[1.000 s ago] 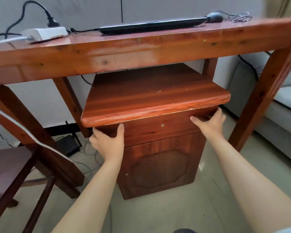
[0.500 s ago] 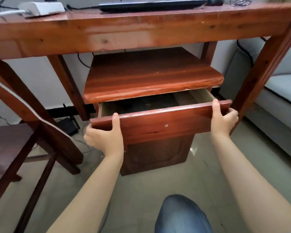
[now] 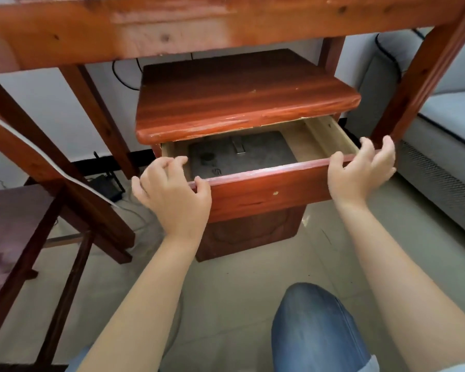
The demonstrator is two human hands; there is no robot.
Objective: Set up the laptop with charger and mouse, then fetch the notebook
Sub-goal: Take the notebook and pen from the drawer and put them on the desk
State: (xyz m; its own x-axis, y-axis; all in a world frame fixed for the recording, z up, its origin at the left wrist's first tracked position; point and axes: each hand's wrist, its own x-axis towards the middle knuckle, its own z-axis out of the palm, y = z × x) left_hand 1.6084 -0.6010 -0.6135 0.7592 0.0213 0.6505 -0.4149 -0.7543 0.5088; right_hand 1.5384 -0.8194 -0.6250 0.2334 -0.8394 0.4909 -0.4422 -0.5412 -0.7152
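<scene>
Under the wooden desk (image 3: 226, 22) stands a small red-brown cabinet (image 3: 242, 103) with its top drawer (image 3: 269, 191) pulled out. A dark grey notebook (image 3: 253, 157) with a metal clasp lies flat inside the drawer. My left hand (image 3: 172, 197) hovers at the left end of the drawer front, fingers loosely curled, thumb touching the top edge. At the right end is my right hand (image 3: 360, 173), its fingers spread and lifted and only the thumb on the edge. The laptop, charger and mouse are out of view above the desk edge.
A dark wooden chair (image 3: 16, 237) stands at the left. A white cable (image 3: 46, 159) hangs across the desk leg, and a black box with cables (image 3: 108, 186) lies on the floor. A grey sofa (image 3: 446, 124) is at the right. My knee in jeans (image 3: 317, 331) is below.
Both hands pulled the drawer out from shut, which uncovered the notebook. Their grip on the drawer front has now loosened, and the view has dropped below the desktop.
</scene>
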